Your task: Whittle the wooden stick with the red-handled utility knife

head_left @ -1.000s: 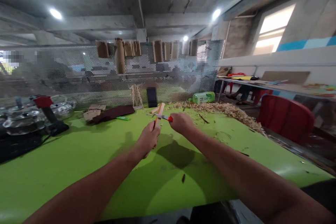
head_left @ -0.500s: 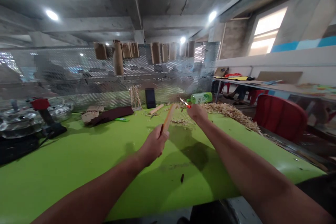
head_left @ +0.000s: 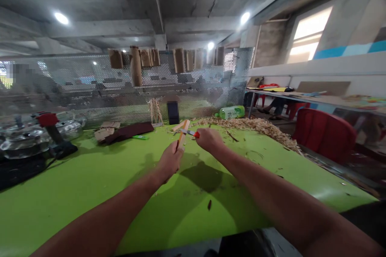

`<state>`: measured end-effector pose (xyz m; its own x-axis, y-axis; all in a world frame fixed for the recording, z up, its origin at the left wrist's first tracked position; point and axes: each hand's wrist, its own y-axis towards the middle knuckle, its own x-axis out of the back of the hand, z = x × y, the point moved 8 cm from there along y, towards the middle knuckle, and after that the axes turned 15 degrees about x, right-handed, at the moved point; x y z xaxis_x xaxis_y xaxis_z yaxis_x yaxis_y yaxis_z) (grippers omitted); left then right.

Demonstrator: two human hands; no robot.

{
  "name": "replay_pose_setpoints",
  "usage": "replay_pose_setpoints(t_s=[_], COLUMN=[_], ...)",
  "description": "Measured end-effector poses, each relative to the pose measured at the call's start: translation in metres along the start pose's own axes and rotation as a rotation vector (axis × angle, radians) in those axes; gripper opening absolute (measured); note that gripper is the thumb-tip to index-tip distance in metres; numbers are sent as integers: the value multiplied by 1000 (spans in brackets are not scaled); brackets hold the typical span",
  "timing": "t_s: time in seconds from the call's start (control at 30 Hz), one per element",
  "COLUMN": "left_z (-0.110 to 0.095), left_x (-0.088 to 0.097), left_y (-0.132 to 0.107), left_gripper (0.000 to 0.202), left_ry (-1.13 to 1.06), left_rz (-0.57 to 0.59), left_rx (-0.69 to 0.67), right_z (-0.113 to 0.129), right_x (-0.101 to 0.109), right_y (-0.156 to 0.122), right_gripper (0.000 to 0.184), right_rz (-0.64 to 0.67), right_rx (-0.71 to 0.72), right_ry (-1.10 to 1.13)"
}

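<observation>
Where the knife [head_left: 189, 132] lies: across the wood strip [head_left: 182, 139] again, so likely cutting.
Right hand [head_left: 208, 140]: grip pinching the knife's handle.
Left hand [head_left: 170, 160]: grip pinching the wood strip's near end.

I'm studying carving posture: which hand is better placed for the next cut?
Probably the right hand: it holds the knife, blade across the wooden stick, while the left hand grips the stick's near end.

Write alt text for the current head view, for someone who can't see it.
The left hand grips a strip of wood and the right hand holds a knife with its blade across it, above a green table. Curled shavings lie heaped along the far right, beside a green bottle on its side.
</observation>
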<state>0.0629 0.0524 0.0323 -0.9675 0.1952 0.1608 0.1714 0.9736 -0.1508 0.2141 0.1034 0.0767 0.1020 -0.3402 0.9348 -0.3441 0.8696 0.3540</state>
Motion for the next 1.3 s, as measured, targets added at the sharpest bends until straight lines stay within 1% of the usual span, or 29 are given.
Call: replay_pose_setpoints(t_s=[0.07, 0.13, 0.2, 0.27, 0.3, 0.33, 0.37, 0.4, 0.47, 0.53, 0.6, 0.7, 0.77, 0.83, 0.97, 1.1, 1.17, 1.3], left_z=[0, 1, -2, -8, -9, -9, -7, -5, 0, 5, 7, 5, 4, 2, -1, -4, -3, 2], left_x=[1, -2, -11, -25, -30, -32, -31, -27, -14, -3, 5, 8, 6, 4, 1, -1, -4, -11], left_y=[-1, -8, -20, -33, -37, -38, -36, -31, -18, -5, 3, 6, 5, 3, -2, -7, -9, -10], left_gripper=[19, 21, 26, 33, 37, 38, 39, 37, 28, 19, 14, 12, 10, 9, 13, 13, 14, 21], left_ry=[33, 55, 80, 112, 119, 110, 88, 60, -4, -55, -70, -50, -45, -66, -114, -125, -131, -136], left_rz=[-19, -33, 9, 103, 142, 159, 154, 136, 96, 70, 49, 22, 20, 38, 76, 78, 87, 139], left_rx=[10, 33, 4, -69, -86, -79, -49, -16, 34, 60, 56, 23, 12, 11, 36, 68, 79, 99], right_z=[-4, -18, -49, -88, -104, -116, -122, -124, -113, -87, -58, -23, -9, 0, 6, 2, -5, -27], right_x=[-1, -4, -9, -13, -11, -9, -6, -2, 4, 5, 3, -3, -6, -8, -8, -3, -1, -3], right_y=[3, 8, 9, 2, -1, -3, -4, -5, -3, 0, 3, 3, 1, -1, -3, 0, 2, 8], right_gripper=[32, 31, 31, 32, 34, 36, 39, 40, 41, 40, 38, 36, 34, 32, 33, 32, 32, 33], right_rz=[-25, -47, -33, 2, 0, -3, -17, -41, -89, -119, -117, -85, -48, -10, 21, -9, -27, -39], right_rx=[2, -29, -164, -365, -424, -460, -472, -464, -406, -308, -203, -65, -4, 23, 18, 30, 16, -86], right_ry=[8, 41, 112, 187, 191, 191, 185, 178, 177, 173, 155, 111, 82, 58, 26, -6, -10, -9])
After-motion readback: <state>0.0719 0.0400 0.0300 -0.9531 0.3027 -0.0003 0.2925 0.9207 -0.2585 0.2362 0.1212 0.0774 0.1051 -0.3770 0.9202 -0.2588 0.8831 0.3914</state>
